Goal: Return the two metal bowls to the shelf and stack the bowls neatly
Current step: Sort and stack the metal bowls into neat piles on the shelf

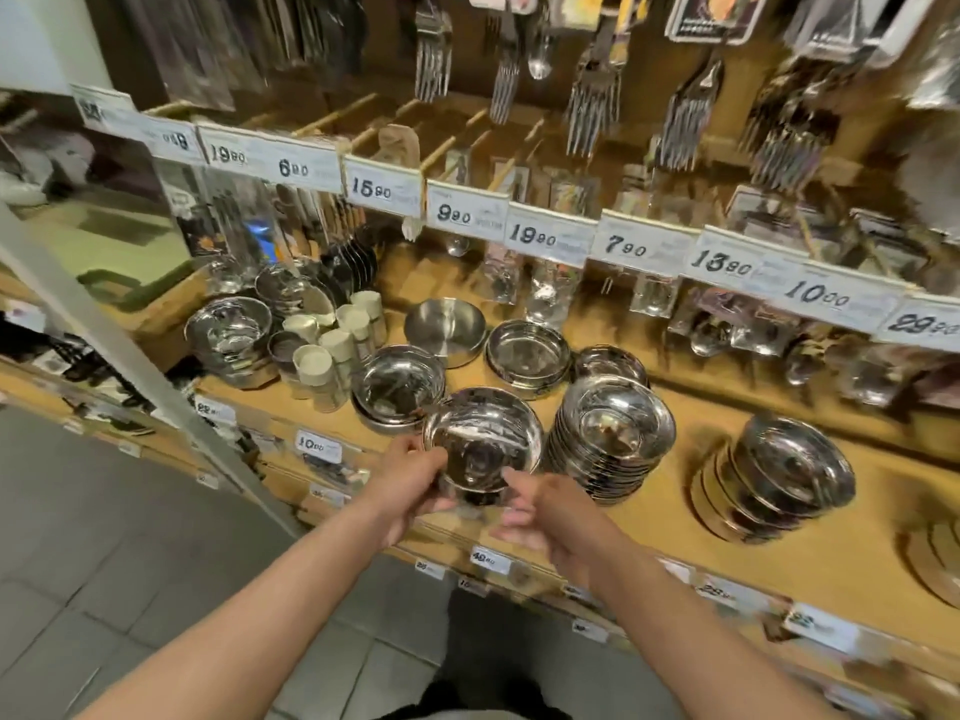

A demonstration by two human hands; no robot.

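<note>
Hands: my left hand (410, 478) grips the near-left rim of a metal bowl (483, 441), fingers curled round its edge; my right hand (540, 511) meets the same bowl at its near-right rim, thumb up against the edge, though blur keeps me from telling how firmly it holds.
Held bowl: I hold it upright, mouth up, above the front edge of the shelf (691, 418), between two piles of bowls. I cannot tell whether a second bowl sits nested under it.
Shelf: a wooden shelf running left to right, with price tags (826, 296) along the rail above it and smaller tags on its front lip.
Tall stack: just right of the held bowl stands a tall stack of bowls (613, 439), leaning a little.
Far-right stack: further right, well apart from my hands, a second stack (779, 480) tilts toward me.
Left pile: just beyond and left of the held bowl lies a short pile of shallow bowls (397, 389).
Back row: behind these sit a flat-bottomed dish (445, 332) and a low stack of round pans (527, 358).
Cups: a cluster of pale-lidded cups (337, 345) stands left of the short pile.
Above: forks (688, 116) hang in packets over the shelf.
</note>
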